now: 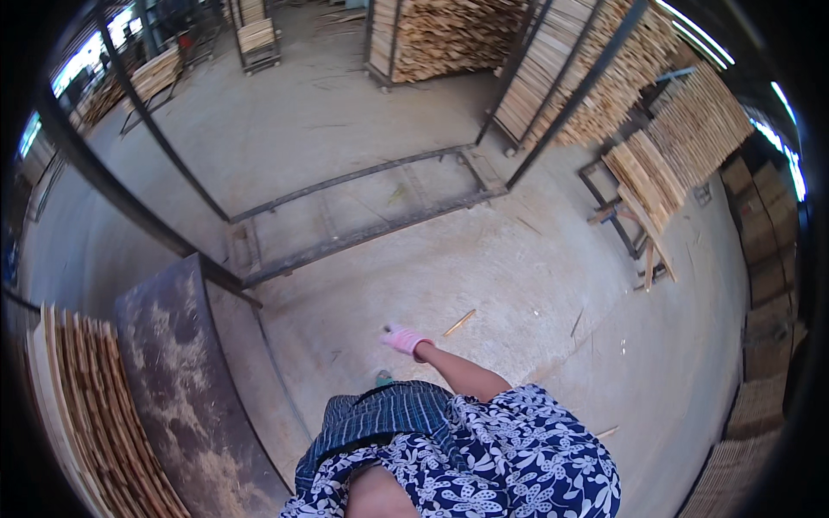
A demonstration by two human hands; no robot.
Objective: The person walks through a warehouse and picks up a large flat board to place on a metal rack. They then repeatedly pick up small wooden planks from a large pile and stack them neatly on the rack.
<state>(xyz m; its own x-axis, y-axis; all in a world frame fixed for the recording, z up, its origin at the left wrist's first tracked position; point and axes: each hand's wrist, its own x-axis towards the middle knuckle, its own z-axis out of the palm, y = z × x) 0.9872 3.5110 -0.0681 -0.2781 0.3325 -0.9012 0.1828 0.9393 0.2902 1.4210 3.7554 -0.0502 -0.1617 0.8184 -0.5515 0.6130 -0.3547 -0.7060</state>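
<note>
My right hand (403, 339), in a pink and white glove, hangs over the concrete floor in front of my body. Its fingers look slightly apart, and I see nothing held in them. Beyond it stands a dark metal rack frame (371, 226) with upright posts and a low ladder-like base. A thin strip of wood (459, 323) lies on the floor just right of the glove. Of my left arm (380, 496) only a bare part shows at the lower edge; the left hand is out of sight.
At the left, a dark dusty board (186, 371) stands beside a row of wooden slats (104, 406). Stacked lumber (462, 39) fills racks at the back. Planks rest on a metal stand (617, 216) at right, near brown stacks (768, 302). Wood scraps litter the concrete.
</note>
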